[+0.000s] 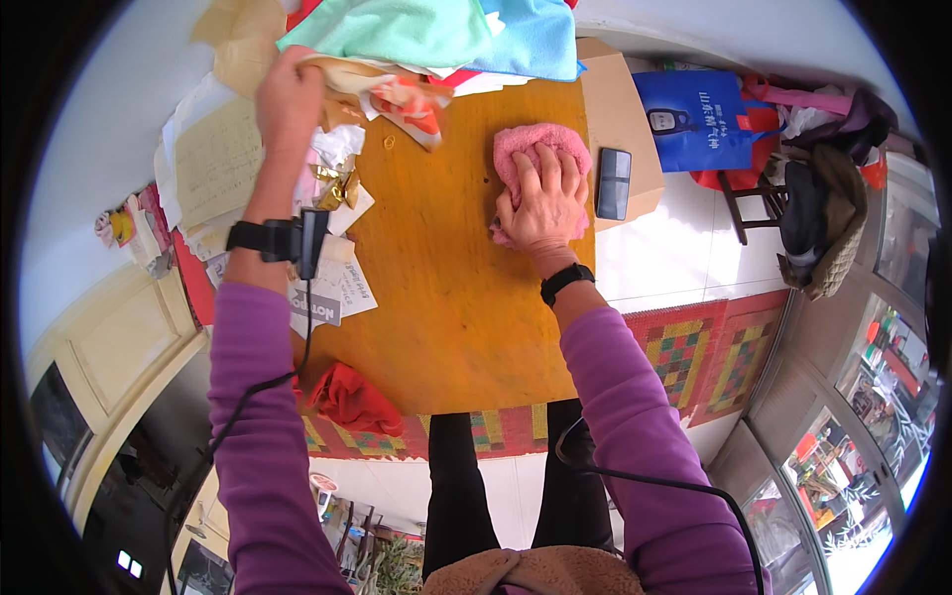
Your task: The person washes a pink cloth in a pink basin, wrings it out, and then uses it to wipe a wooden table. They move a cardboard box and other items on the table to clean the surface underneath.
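Observation:
My right hand (543, 197) lies with fingers spread over a bunched pink towel (547, 137), pressing it onto the wooden tabletop (439, 282) near the right edge. At the far left of the table, my left hand (290, 97) is closed on a blurred cream-and-orange wrapper or bag (409, 104). Just beyond that hand, a mint-green cloth (394, 33) and a light-blue cloth (532, 41) drape over a heap. Crumpled white tissue (340, 143) and gold foil wrappers (338, 187) lie by my left forearm. A small rubber band (389, 143) rests on the wood.
Handwritten papers (216, 160) and loose cards (349, 286) line the left side. A red cloth (355, 398) hangs at the near-left corner. To the right are a cardboard box (639, 141) bearing a phone (613, 184), and a blue bag (695, 123). A cable runs along each arm.

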Motion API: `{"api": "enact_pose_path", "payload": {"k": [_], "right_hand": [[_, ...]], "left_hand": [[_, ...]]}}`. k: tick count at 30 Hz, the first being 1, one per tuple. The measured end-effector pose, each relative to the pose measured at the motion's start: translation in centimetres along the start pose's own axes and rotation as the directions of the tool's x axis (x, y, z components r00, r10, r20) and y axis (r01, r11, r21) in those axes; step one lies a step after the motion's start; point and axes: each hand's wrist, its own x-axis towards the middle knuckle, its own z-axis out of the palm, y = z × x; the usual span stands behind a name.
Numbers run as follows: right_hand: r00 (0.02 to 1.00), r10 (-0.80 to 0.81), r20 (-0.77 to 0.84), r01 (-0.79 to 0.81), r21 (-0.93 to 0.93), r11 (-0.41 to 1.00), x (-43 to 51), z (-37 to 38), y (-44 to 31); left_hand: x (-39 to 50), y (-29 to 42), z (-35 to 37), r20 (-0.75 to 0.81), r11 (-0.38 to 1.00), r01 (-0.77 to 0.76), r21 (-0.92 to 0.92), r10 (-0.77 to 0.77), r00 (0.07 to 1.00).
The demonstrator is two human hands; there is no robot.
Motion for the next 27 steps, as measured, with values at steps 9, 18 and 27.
{"api": "enact_pose_path", "payload": {"k": [9, 18, 27], "right_hand": [[0.999, 0.007, -0.049, -0.005, 0.034, 0.999, 0.0, 0.3, 0.1], [0.999, -0.010, -0.046, 0.012, 0.032, 0.999, 0.0, 0.4, 0.2], [0.997, -0.037, -0.069, 0.039, 0.032, 0.999, 0.3, 0.0, 0.0]], "left_hand": [[10.1, 1.2, -9.5, -0.638, 0.837, -0.223, -0.501, -0.182, 0.748], [0.4, -1.0, 3.2, 0.383, 0.609, -0.460, 0.646, 0.262, 0.886], [-2.8, 5.4, 1.4, 0.062, 0.680, -0.456, 0.574, 0.519, 0.853]]}}
